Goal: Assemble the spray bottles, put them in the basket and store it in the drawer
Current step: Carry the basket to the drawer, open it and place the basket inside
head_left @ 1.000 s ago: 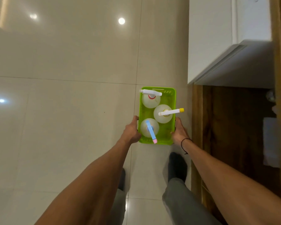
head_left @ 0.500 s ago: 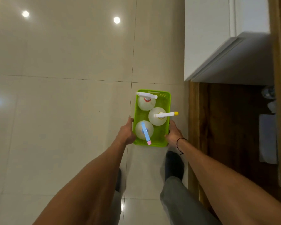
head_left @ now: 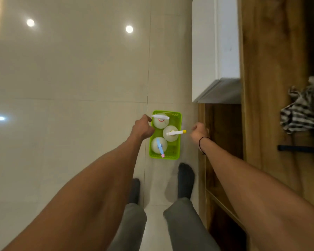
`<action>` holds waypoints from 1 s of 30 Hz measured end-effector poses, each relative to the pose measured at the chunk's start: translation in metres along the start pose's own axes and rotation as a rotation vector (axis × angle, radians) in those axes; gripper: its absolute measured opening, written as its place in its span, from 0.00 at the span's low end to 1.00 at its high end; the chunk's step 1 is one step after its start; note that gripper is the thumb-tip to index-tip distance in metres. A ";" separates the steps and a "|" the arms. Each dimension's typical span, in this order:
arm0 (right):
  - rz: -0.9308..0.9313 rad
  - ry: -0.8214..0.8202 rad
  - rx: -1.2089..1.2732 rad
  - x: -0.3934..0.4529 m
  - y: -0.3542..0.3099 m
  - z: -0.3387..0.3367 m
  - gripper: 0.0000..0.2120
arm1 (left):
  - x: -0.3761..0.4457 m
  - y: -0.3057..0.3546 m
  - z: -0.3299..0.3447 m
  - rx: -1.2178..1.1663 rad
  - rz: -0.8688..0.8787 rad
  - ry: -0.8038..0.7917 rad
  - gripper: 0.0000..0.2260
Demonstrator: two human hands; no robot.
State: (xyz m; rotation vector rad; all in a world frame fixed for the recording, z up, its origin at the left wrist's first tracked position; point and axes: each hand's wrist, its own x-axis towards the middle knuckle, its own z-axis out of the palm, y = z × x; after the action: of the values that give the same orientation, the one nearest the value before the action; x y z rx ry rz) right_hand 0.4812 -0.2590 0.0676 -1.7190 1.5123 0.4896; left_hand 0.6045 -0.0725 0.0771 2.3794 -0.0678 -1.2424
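A lime green basket (head_left: 173,151) sits low on the tiled floor, just ahead of my feet. Three whitish spray bottles stand in it: one with a white trigger head and red collar (head_left: 160,122) at the far end, one with a yellow nozzle tip (head_left: 170,134) in the middle, one with a blue head and pink tip (head_left: 159,145) nearest me. My left hand (head_left: 141,129) hovers over the basket's left rim with fingers loosely curled; contact is unclear. My right hand (head_left: 198,133) is loosely curled to the right of the basket, apart from it and holding nothing.
A white cabinet front (head_left: 204,60) juts out at upper right. Below it is a dark wooden compartment (head_left: 223,142) with a wooden side panel. A striped cloth (head_left: 301,113) lies at far right. My feet in dark socks (head_left: 186,178) stand behind the basket. Glossy tiles spread to the left.
The basket has gone down to the floor. Both hands have come off its near end; the right hand moved out to the right and the left slid up along the left rim.
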 end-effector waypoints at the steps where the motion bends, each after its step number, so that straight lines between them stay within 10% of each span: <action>1: 0.007 0.016 0.066 -0.009 -0.012 -0.011 0.16 | -0.009 0.015 -0.010 -0.023 0.020 -0.001 0.23; 30: 0.042 -0.156 0.647 -0.042 -0.114 -0.098 0.34 | -0.040 0.194 -0.050 -0.159 0.287 -0.144 0.23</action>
State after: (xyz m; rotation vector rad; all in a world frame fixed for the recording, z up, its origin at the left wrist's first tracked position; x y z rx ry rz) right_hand 0.5609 -0.3069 0.1935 -1.1213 1.3939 0.1215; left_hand 0.6517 -0.2178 0.2123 2.0575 -0.3301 -1.2280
